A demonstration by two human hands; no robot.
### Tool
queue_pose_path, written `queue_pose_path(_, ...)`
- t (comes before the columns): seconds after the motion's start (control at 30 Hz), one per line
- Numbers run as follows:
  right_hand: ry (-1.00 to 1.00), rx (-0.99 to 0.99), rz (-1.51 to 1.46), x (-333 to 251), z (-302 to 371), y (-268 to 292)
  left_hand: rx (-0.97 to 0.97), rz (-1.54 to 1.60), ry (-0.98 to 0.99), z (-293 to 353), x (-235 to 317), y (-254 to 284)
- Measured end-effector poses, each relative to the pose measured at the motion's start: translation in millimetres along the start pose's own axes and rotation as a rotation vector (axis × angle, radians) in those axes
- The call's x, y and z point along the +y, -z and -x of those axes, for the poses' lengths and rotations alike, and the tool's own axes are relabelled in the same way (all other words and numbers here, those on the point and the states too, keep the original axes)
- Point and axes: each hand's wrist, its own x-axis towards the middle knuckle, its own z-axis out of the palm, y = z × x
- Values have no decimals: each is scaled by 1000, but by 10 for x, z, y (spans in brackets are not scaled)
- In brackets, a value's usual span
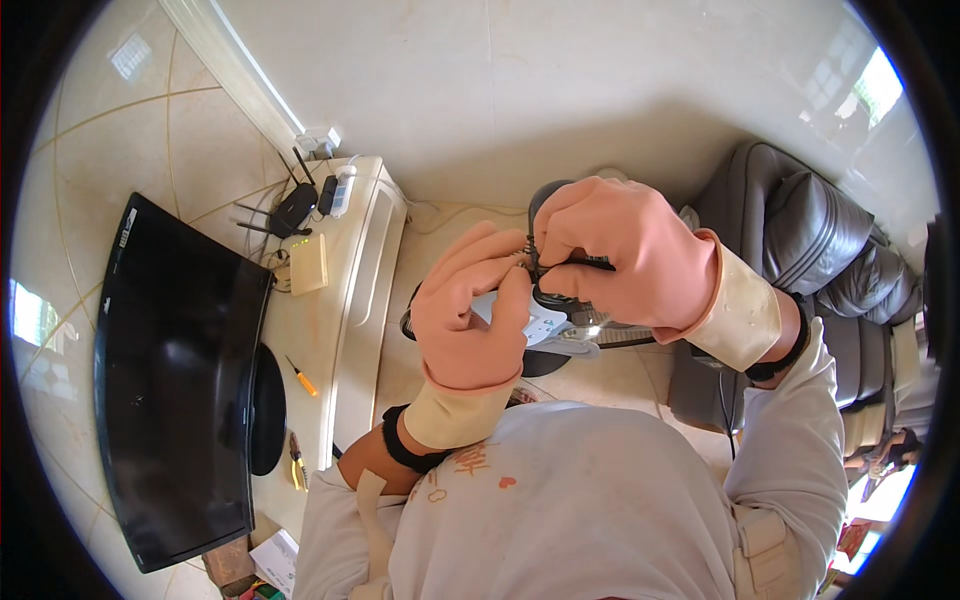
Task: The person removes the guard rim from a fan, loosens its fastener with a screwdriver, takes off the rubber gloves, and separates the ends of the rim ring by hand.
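Both of my hands wear pink rubber gloves with cream cuffs and are raised close together in front of my chest. My left hand [472, 305] has its thumb and fingers bent in a pinch at a thin black cord-like piece [533, 235]. My right hand [625, 265] is closed, its fingers curled round the same dark piece, most of which the gloves hide. Just below them shows part of a white appliance [540, 322] with a light panel and dark rounded parts; the gloves cover much of it, so its kind is unclear.
On the left, a white cabinet [362, 300] bears a black television [180, 385], a black router [292, 210], a cream box [309, 264], an orange-handled screwdriver [303, 378] and yellow-handled pliers [297, 465]. A dark leather sofa [725, 205] stands at right; a pale wall [560, 90] lies ahead.
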Motion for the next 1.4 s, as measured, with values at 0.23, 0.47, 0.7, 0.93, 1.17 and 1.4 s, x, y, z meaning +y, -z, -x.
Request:
queue_pose_path(0.23,-3,20,4,-10,1,-9,-1,17,44,11,-8,40)
queue_pose_path(0.47,-20,35,-21,9,27,2,-66,38,56,-23,36,28)
queue_pose_path(0.7,-36,-78,426,-228,-52,31,-53,19,25,-18,-13,37)
queue_pose_path(0.93,-14,-15,344,-211,-22,-40,-1,38,60,17,-18,15)
queue_pose_path(1.17,-70,-31,277,-280,-56,-57,13,4,7,29,-42,63)
queue_pose_path(1.4,16,25,221,-175,-38,-90,58,44,-66,38,-49,46)
